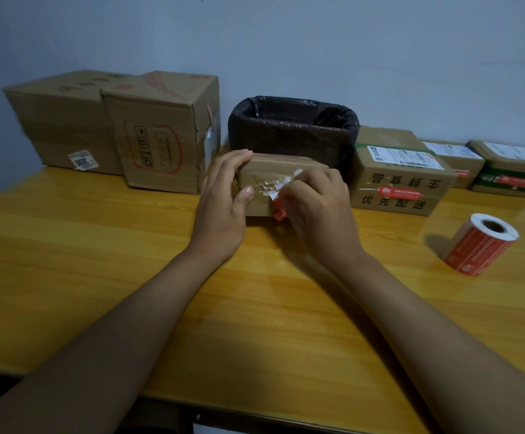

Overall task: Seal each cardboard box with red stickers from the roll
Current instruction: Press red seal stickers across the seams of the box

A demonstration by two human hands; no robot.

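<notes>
A small cardboard box (267, 186) sits mid-table on the wooden table (129, 277), just in front of a bin lined with a black bag (292, 130). The left hand (223, 198) grips the box's left end, fingers curled over its top and thumb on the front. The right hand (314, 208) pinches a red sticker (279, 211) against the box's front face. The sticker roll (482, 244) lies to the right, well apart. Two big boxes (114, 126) stand at the back left; three boxes already wearing red stickers (402, 180) line the right.
</notes>
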